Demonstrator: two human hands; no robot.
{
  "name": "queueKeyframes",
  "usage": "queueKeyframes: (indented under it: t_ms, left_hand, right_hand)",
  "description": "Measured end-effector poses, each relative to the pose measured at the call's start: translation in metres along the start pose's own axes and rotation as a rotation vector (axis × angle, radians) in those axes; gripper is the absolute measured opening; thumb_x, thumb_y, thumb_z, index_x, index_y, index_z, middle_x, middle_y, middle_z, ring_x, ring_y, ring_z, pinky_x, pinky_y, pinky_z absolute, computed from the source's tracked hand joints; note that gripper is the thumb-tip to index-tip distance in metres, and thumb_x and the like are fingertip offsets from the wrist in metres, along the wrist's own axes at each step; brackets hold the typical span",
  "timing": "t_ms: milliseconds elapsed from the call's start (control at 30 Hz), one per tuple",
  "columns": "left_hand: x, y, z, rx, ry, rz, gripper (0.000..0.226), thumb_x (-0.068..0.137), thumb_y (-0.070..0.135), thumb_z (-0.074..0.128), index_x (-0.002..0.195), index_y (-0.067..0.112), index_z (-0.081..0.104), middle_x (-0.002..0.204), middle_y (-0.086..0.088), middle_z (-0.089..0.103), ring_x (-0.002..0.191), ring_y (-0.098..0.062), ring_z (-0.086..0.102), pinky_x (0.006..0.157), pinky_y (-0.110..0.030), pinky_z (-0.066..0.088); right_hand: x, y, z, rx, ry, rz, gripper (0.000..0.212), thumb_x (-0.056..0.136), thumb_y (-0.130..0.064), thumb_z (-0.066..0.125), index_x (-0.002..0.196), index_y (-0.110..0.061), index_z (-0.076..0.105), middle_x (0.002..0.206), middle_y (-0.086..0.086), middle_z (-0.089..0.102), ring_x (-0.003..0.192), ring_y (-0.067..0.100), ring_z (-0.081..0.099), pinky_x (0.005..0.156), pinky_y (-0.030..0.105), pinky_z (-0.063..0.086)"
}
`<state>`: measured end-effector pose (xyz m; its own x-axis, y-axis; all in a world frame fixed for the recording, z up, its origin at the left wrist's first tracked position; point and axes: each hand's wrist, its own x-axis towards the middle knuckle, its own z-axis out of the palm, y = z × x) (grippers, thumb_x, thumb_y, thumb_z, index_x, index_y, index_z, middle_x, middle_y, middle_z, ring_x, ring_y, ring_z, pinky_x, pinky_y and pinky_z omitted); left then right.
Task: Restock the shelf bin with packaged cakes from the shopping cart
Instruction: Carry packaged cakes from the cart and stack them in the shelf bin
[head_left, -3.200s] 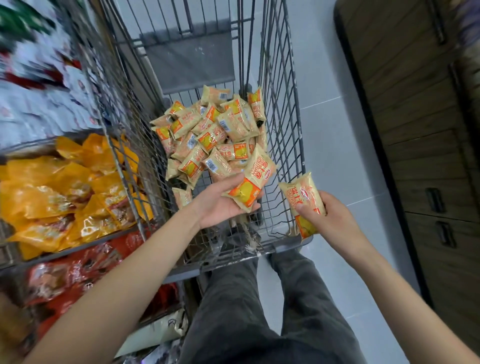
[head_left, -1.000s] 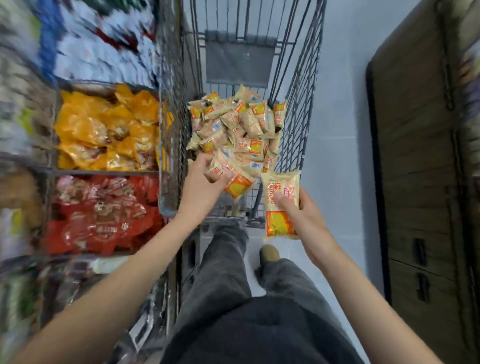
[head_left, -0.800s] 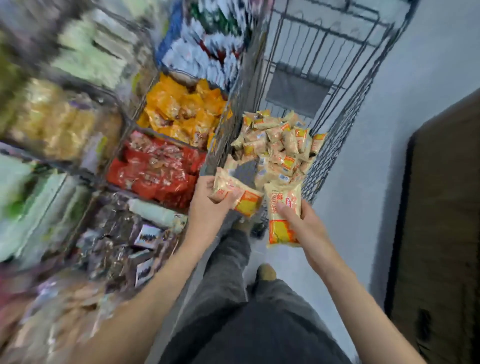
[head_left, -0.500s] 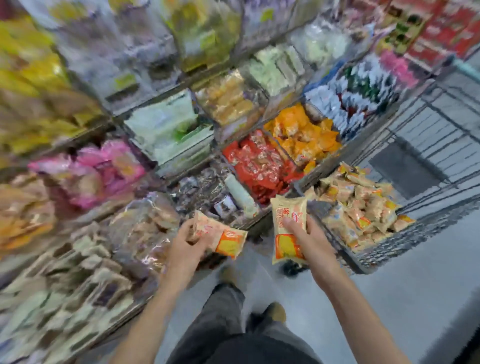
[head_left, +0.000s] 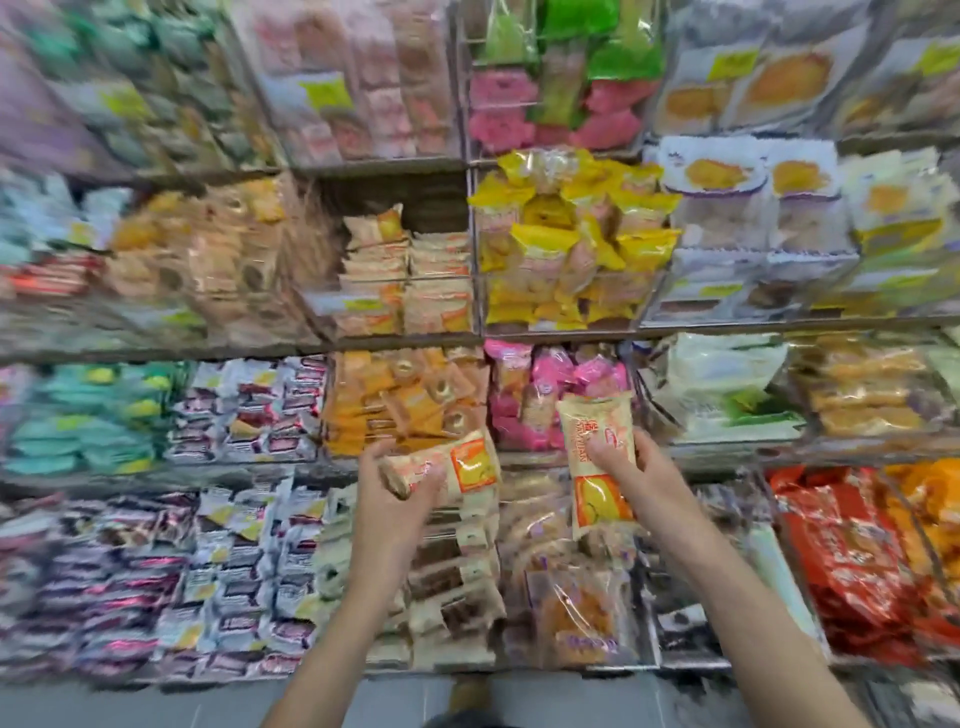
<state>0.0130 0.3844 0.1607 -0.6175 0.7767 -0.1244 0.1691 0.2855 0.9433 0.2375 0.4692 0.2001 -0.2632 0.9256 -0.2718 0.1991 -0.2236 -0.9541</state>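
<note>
Two packaged cakes in hand, one per hand, both raised in front of the shelves. Left hand (head_left: 387, 499) has its fingers wrapped round a cake pack (head_left: 447, 470) held sideways; right hand (head_left: 631, 467) pinches the other pack (head_left: 597, 457) upright, thumb on its face. Matching cream-and-orange packs sit in a half-filled shelf bin (head_left: 410, 275) above the hands, likely the target. Cart not in view. Holding one each probably allows placing both in one reach.

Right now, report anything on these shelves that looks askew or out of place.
Nothing stands out. Each hand holds one beige-and-orange packaged cake, left and right; the matching clear shelf bin looks neatly stacked. Blur hides finer detail.
</note>
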Motion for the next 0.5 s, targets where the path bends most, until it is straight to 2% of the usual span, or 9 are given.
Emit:
queueKeyframes:
  t_ms: [67,167,233,300,400,500]
  left_hand:
    - [0.037,0.010,-0.025,0.017,0.061,0.067,0.033,0.081,0.047,0.066,0.099,0.040,0.040,0.098,0.015,0.049,0.072,0.015,0.053,0.053,-0.007,0.041]
    - [0.093,0.035,-0.053,0.107,0.131,0.178,0.029,0.081,0.048,0.066,0.088,0.034,0.042,0.084,0.004,0.053,0.071,-0.006,0.053,0.054,-0.025,0.041]
    - [0.127,0.056,-0.069,0.199,0.173,0.285,0.032,0.077,0.053,0.065,0.082,0.032,0.041,0.074,0.008,0.051,0.063,-0.006,0.049,0.050,-0.029,0.037]
    - [0.163,0.081,-0.081,0.280,0.200,0.350,0.033,0.072,0.058,0.060,0.077,0.032,0.040,0.068,0.010,0.047,0.060,-0.006,0.045,0.050,-0.030,0.034]
    - [0.225,0.113,-0.087,0.466,0.184,0.379,0.033,0.073,0.054,0.061,0.079,0.028,0.041,0.070,0.009,0.049,0.065,-0.014,0.047,0.052,-0.031,0.029]
    - [0.285,0.130,-0.078,0.591,0.102,0.355,0.033,0.079,0.045,0.064,0.089,0.019,0.046,0.082,-0.003,0.056,0.082,-0.026,0.055,0.063,-0.032,0.036]
  right_hand:
    - [0.023,-0.019,0.029,-0.006,-0.020,-0.044,0.061,0.063,-0.061,0.062,0.113,-0.026,0.058,0.095,-0.008,0.071,0.081,0.007,0.069,0.064,0.020,0.050]
    - [0.054,-0.039,0.062,-0.013,-0.054,-0.086,0.046,0.076,-0.055,0.063,0.114,-0.030,0.059,0.096,-0.011,0.071,0.084,0.005,0.069,0.066,0.022,0.050]
    - [0.070,-0.049,0.078,-0.016,-0.073,-0.100,0.039,0.080,-0.053,0.062,0.113,-0.034,0.057,0.101,-0.011,0.070,0.091,0.007,0.067,0.076,0.029,0.051]
    - [0.085,-0.060,0.091,0.000,-0.081,-0.114,0.041,0.079,-0.052,0.063,0.115,-0.031,0.057,0.102,-0.007,0.071,0.091,0.010,0.068,0.080,0.033,0.052]
    - [0.105,-0.075,0.108,0.021,-0.085,-0.124,0.042,0.080,-0.049,0.066,0.116,-0.028,0.057,0.102,-0.006,0.071,0.090,0.011,0.069,0.078,0.032,0.054]
    - [0.127,-0.090,0.118,-0.049,-0.086,-0.166,0.047,0.080,-0.051,0.066,0.119,-0.027,0.056,0.105,-0.009,0.068,0.093,0.008,0.065,0.076,0.028,0.050]
